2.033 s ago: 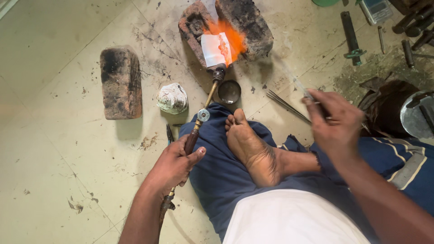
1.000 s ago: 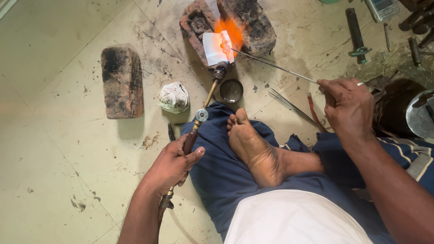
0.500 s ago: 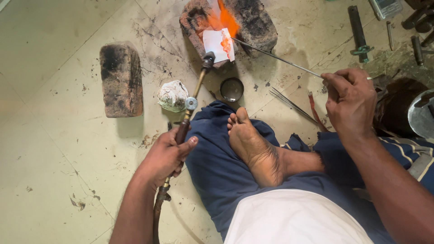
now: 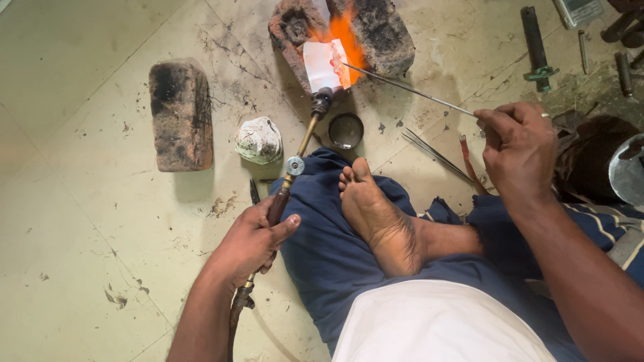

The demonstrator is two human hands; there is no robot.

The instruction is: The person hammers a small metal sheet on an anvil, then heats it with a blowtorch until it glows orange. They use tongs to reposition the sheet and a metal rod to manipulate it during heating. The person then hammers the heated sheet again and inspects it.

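My left hand (image 4: pixel 251 238) grips a brass gas torch (image 4: pixel 300 147) by its handle, its nozzle pointed up at a glowing white-hot piece (image 4: pixel 324 64) wedged between two charred bricks (image 4: pixel 372 33), where an orange flame burns. Pinched in my right hand (image 4: pixel 520 147) is a thin metal rod (image 4: pixel 409 87), whose tip touches the glowing piece. I sit cross-legged on the floor, my bare foot (image 4: pixel 376 214) between the two hands.
A separate charred brick (image 4: pixel 180 114) lies at the left, a crumpled white lump (image 4: pixel 259 139) and a small round dish (image 4: pixel 346 131) near the torch. Spare rods (image 4: pixel 433 153) lie on the floor. Tools (image 4: pixel 534 43) sit at the upper right, a dark vessel (image 4: pixel 590 161) beside my right hand.
My left hand has lifted the torch from beside my foot and pushed its nozzle up to the glowing piece. My right hand has brought the rod's tip onto the piece.
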